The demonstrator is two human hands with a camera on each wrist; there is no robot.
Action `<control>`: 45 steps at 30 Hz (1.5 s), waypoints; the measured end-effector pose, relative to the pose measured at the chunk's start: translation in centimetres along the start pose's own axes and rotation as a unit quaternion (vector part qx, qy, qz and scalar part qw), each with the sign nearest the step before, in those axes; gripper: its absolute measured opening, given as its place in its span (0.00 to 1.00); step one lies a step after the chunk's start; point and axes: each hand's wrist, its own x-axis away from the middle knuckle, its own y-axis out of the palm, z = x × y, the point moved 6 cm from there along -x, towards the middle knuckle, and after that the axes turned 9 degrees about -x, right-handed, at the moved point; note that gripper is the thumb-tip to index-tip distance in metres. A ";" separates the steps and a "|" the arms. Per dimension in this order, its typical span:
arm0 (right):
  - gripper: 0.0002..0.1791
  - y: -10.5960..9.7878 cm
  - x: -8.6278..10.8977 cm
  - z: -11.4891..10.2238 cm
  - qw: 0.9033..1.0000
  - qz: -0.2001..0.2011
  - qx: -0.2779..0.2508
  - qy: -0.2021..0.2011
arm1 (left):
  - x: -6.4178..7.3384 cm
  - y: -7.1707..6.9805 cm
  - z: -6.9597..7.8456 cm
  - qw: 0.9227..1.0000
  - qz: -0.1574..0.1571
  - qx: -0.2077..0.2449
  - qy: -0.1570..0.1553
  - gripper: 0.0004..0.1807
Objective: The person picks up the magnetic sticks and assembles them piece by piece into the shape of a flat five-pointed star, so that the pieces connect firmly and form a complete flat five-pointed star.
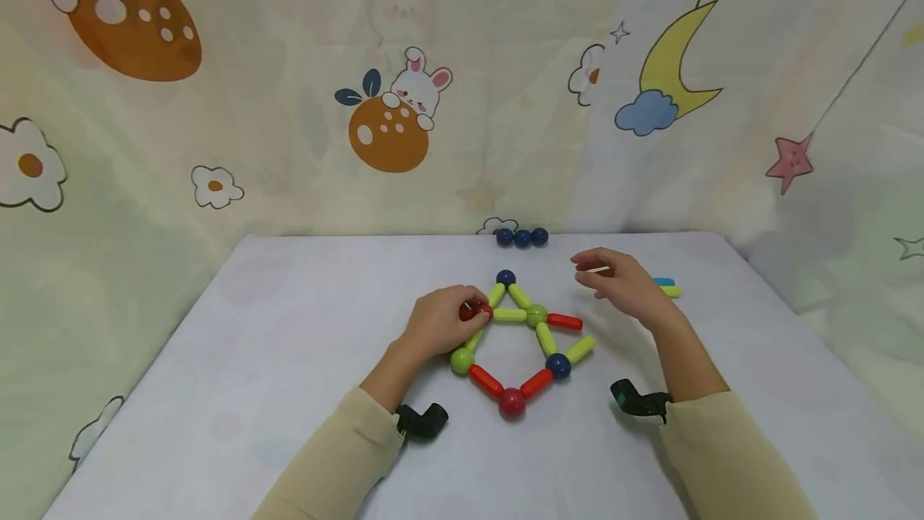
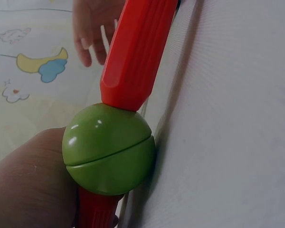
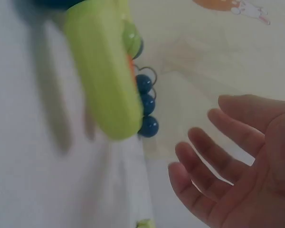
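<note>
A flat figure of magnetic balls and sticks lies on the table. My left hand [image 1: 442, 321] pinches a red stick [image 1: 467, 312] beside a red ball [image 1: 484, 310] at the figure's upper left. A green ball [image 1: 463, 360] below it also appears close up in the left wrist view, joined to a red stick [image 2: 137, 57]. At the figure's right are another green ball [image 1: 536, 315] and a blue ball [image 1: 558, 365], each with a stick pointing outward. A red ball [image 1: 512, 404] forms the near corner. My right hand [image 1: 626, 286] hovers right of the figure, fingers loosely bent, holding nothing.
Three dark blue balls [image 1: 523, 238] sit in a row at the table's back edge. A blue stick [image 1: 664, 282] and a yellow-green stick [image 1: 671, 292] lie behind my right hand, partly hidden. A patterned cloth [image 1: 289, 87] hangs behind the white table [image 1: 289, 303].
</note>
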 end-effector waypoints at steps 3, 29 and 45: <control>0.24 0.3 -0.6 -1.1 1.000 0.013 -0.004 0.000 | 0.1 -0.2 -0.1 1.000 0.003 0.000 -0.004 0.13; 0.28 1.6 -8.4 -1.8 0.993 0.101 -0.054 0.035 | 0.3 -0.1 0.1 1.000 0.006 0.002 0.006 0.14; 0.37 2.7 -10.6 1.6 0.991 0.047 -0.062 0.105 | 0.4 0.0 0.1 1.000 -0.004 -0.006 -0.007 0.15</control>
